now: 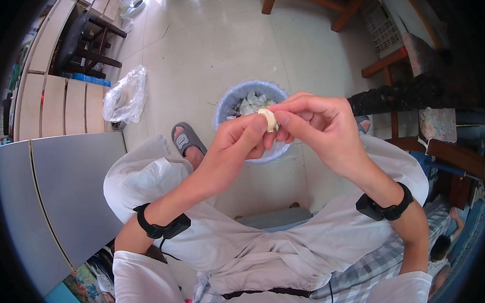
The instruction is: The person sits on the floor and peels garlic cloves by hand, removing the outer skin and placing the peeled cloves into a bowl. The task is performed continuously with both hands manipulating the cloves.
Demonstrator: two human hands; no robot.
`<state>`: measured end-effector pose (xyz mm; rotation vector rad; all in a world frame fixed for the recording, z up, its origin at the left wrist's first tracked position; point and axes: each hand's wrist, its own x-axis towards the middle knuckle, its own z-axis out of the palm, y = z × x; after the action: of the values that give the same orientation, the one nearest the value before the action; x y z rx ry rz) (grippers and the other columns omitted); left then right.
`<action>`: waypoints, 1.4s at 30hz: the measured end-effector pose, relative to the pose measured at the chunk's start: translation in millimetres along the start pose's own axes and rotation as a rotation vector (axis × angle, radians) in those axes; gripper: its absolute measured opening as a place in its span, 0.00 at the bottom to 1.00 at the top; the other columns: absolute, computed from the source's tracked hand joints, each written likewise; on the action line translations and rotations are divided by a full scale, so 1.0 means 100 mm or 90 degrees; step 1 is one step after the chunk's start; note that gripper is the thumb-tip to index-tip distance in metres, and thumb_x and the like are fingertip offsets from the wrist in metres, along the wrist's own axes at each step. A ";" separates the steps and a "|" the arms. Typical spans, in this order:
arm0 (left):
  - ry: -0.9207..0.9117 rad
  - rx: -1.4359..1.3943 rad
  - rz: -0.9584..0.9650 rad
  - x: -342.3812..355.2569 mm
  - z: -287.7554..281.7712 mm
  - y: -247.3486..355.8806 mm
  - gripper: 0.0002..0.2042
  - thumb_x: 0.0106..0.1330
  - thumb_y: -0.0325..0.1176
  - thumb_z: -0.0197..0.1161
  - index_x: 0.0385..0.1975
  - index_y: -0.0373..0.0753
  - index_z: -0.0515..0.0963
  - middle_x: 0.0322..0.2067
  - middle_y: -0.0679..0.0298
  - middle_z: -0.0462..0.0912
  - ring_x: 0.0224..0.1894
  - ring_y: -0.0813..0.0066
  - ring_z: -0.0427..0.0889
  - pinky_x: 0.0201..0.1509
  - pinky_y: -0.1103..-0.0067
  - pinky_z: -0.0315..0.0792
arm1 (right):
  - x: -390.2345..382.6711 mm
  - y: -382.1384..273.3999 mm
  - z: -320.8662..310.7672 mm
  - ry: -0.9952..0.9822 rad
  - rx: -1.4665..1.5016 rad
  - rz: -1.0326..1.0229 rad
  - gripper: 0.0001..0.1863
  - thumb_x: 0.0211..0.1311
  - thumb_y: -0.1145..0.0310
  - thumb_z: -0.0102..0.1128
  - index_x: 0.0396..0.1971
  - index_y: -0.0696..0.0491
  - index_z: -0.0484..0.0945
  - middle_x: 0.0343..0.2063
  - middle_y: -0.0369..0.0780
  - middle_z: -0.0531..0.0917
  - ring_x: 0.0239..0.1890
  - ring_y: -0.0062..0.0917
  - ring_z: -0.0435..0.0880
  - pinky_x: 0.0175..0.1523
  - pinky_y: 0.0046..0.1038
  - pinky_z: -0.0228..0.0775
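A pale cream garlic clove [268,120] is pinched between my two hands, over a round bin. My left hand [236,138] grips it from the left, thumb lying on its face and fingers curled beneath. My right hand [329,125] closes on its upper right edge with thumb and forefinger. Below them stands the light blue bin [220,109], lined with a thin bag and holding crumpled plastic and scraps. My hands cover part of its rim and contents.
A clear plastic bag [125,96] hangs by the slatted cabinet at left, near a dark stool [91,55]. A grey cabinet [81,183] stands beside my left knee. Wooden furniture [384,63] is at the far right. Another person [441,252] lies at lower right. My sandalled foot [189,141] is left of the bin.
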<state>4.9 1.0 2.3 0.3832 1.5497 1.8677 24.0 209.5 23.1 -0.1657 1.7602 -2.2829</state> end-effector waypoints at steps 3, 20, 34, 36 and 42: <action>-0.029 -0.051 0.010 0.00 -0.03 -0.05 0.21 0.83 0.48 0.45 0.35 0.38 0.75 0.28 0.76 0.66 0.25 0.87 0.54 0.28 0.84 0.50 | -0.01 0.03 -0.02 0.008 -0.015 0.009 0.10 0.72 0.74 0.60 0.45 0.64 0.84 0.33 0.38 0.88 0.35 0.16 0.85 0.43 0.18 0.78; -0.031 -0.033 0.018 0.00 0.01 -0.04 0.19 0.84 0.45 0.44 0.53 0.36 0.77 0.29 0.77 0.65 0.27 0.89 0.55 0.28 0.85 0.51 | -0.02 0.04 -0.02 0.006 -0.005 0.022 0.10 0.71 0.74 0.62 0.46 0.64 0.83 0.33 0.38 0.87 0.35 0.14 0.85 0.42 0.17 0.77; -0.031 -0.150 -0.072 0.03 0.01 0.05 0.20 0.82 0.48 0.39 0.29 0.44 0.67 0.15 0.78 0.51 0.21 0.81 0.51 0.30 0.80 0.51 | -0.01 0.05 0.00 -0.011 -0.077 -0.058 0.14 0.70 0.74 0.63 0.52 0.60 0.84 0.43 0.39 0.83 0.40 0.17 0.84 0.46 0.20 0.77; -0.023 -0.137 -0.064 0.04 0.04 0.07 0.20 0.82 0.48 0.39 0.29 0.44 0.67 0.15 0.78 0.51 0.21 0.81 0.51 0.30 0.79 0.51 | -0.01 0.04 0.01 -0.010 -0.167 -0.081 0.14 0.69 0.74 0.64 0.53 0.58 0.84 0.42 0.39 0.83 0.40 0.18 0.84 0.45 0.20 0.76; -0.032 -0.101 -0.060 0.02 0.01 0.06 0.20 0.82 0.48 0.40 0.29 0.43 0.67 0.16 0.78 0.52 0.21 0.81 0.52 0.30 0.79 0.52 | 0.00 0.08 -0.03 -0.020 -0.154 -0.082 0.13 0.70 0.73 0.63 0.52 0.56 0.85 0.40 0.37 0.81 0.39 0.17 0.82 0.43 0.20 0.74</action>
<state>2.2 3.2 8.3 0.2790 1.3520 1.8779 24.3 210.1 14.8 -0.3678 2.0587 -2.1299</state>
